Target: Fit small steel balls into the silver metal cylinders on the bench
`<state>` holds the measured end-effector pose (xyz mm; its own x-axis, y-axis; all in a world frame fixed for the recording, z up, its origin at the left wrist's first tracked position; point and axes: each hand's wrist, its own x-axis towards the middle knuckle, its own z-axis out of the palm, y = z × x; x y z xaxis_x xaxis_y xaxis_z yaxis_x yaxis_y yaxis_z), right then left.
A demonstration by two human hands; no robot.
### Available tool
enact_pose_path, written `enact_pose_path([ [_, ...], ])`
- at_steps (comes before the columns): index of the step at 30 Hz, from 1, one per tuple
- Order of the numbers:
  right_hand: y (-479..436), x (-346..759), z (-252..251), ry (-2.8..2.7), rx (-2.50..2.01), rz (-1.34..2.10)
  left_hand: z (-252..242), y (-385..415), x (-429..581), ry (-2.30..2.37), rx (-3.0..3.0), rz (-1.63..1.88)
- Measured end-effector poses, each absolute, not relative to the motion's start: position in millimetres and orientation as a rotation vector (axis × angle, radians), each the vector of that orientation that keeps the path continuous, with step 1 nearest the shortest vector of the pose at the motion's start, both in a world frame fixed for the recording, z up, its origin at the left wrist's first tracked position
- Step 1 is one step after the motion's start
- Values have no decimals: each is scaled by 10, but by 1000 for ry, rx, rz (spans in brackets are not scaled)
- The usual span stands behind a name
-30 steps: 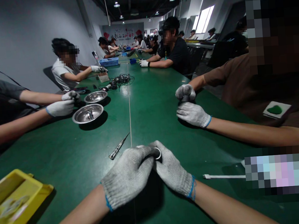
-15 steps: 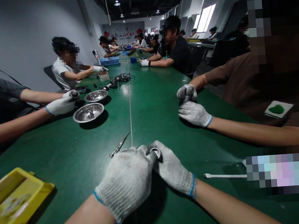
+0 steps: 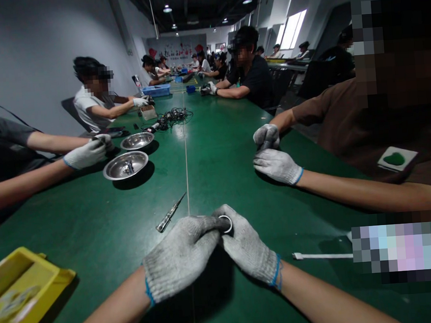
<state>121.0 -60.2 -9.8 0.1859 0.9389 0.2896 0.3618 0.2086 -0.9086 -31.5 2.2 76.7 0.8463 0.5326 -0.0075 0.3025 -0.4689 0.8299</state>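
Observation:
My right hand (image 3: 248,248), in a white knit glove with a blue cuff, is closed around a small dark round part with a pale ring-shaped rim (image 3: 230,223). The rim faces up and most of its body is hidden by the glove. My left hand (image 3: 183,255), gloved the same way, is closed with its fingertips at the rim; the index finger covers part of the opening. Whether those fingertips hold anything smaller is hidden. Just beyond my left hand a slim screwdriver (image 3: 170,214) with a clear handle lies on the green table (image 3: 223,171).
A yellow bin (image 3: 57,278) with small bagged items stands at left. Two metal bowls (image 3: 128,173) sit farther up, near a co-worker's gloved hands (image 3: 87,153). Another co-worker's hands (image 3: 278,164) are at right, above a white cable (image 3: 321,256). Tangled black cables (image 3: 171,118) lie beyond.
My left hand has turned and its index finger now stretches over the ring's opening, where a pale inner face showed before. My right hand stays nearly in place around the round part.

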Motion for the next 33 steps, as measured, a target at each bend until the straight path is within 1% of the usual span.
enact_pose_path([
  [4, -600, 1204, -86, -1390, -1339, 658, 853, 6, -314, 634, 2343, 255],
  [8, -596, 1200, -87, -1397, -1358, 673, 970, -87, -284, 795, 2737, -42],
  [11, -597, 1202, -98, -1397, -1335, 650, 992, -183, -255, 888, 2835, -159],
  [15, -597, 1200, -117, -1384, -1319, 648, 934, -224, -261, 913, 2794, -118],
  [22, -586, 1214, -168, -1377, -1322, 662, 738, -59, -318, 668, 2429, 329],
  [25, -591, 1215, -173, -1376, -1317, 666, 698, -7, -329, 562, 2332, 400],
  [29, -601, 1201, -142, -1387, -1308, 652, 776, 0, -336, 568, 2464, 339],
  [33, -600, 1197, -103, -1412, -1338, 658, 907, -65, -311, 738, 2757, 25],
])
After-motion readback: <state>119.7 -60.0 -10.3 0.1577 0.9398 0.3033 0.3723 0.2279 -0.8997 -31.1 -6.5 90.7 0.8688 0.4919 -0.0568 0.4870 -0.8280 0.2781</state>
